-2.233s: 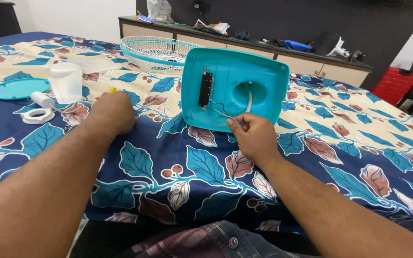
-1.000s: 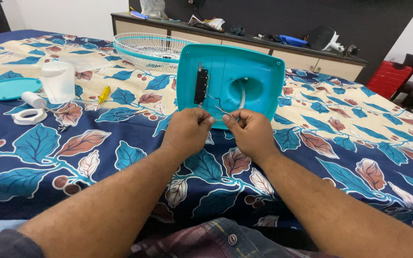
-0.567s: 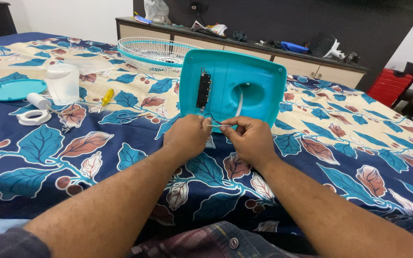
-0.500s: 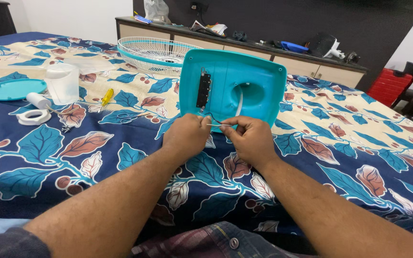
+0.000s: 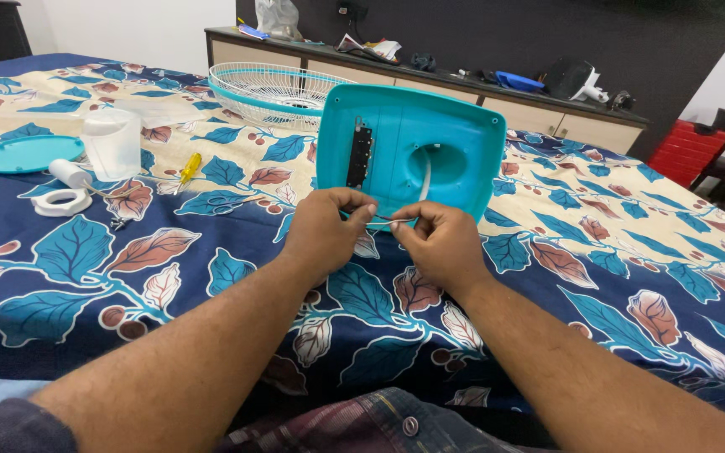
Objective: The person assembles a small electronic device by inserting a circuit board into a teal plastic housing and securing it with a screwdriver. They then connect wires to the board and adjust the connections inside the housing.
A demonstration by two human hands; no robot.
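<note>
1. Leaf-patterned cloth covers the table (image 5: 547,252), with a teal fan base (image 5: 410,151) lying at its centre.
2. Left hand (image 5: 325,231) and right hand (image 5: 440,243) each pinch the thin wire (image 5: 388,220) between them, just before the base.

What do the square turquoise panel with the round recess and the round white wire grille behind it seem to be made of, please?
The square turquoise panel looks like moulded plastic: one even colour, soft sheen, rounded corners and a formed round recess. The round white wire grille appears to be thin metal wire with a white coating, judging by its fine radiating spokes, with a turquoise band around its rim; the coating type cannot be told.
</note>
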